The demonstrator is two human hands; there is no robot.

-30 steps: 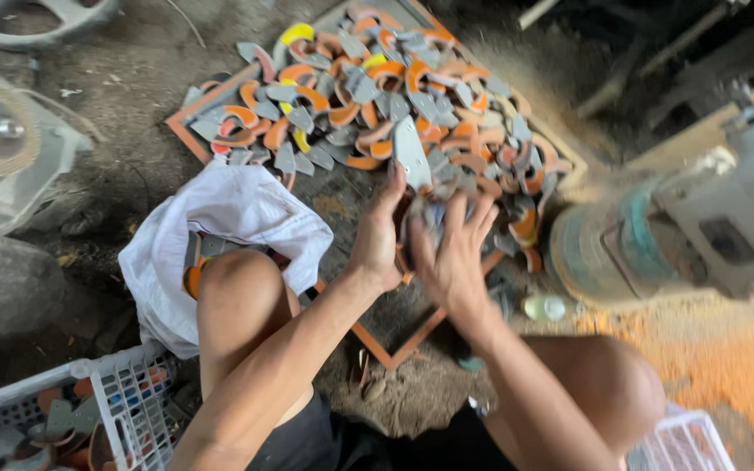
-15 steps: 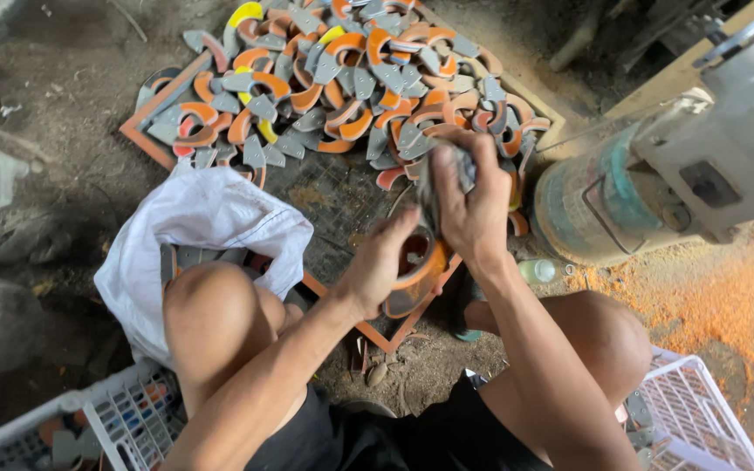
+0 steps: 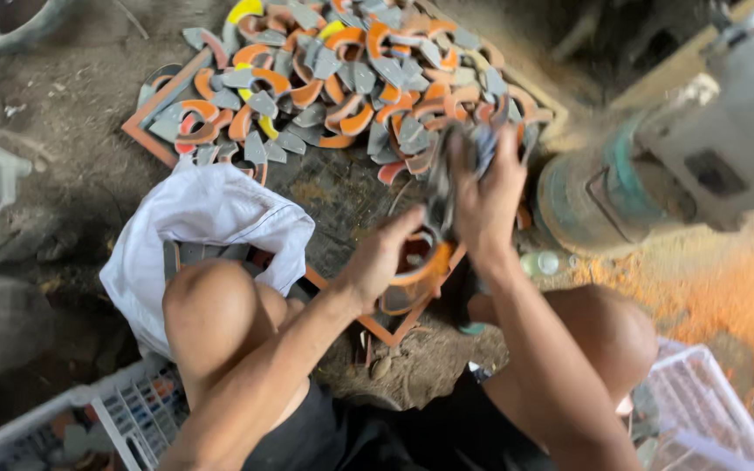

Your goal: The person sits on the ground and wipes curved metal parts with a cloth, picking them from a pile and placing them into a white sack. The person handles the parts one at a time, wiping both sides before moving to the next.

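Sorting curved pieces on the floor

My right hand is closed around a stack of grey pieces, now lifted over the near edge of the pile of orange and grey pieces. My left hand has come lower than a second ago and its fingers are clamped on an orange curved piece just beside the orange frame. The white cloth lies by my knee as before.

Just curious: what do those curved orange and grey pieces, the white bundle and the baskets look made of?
Curved pieces: probably rubber or plastic, matt, thin flat cut-outs. White bundle: woven sack or cloth; it creases softly. Baskets: moulded plastic, with a regular lattice.
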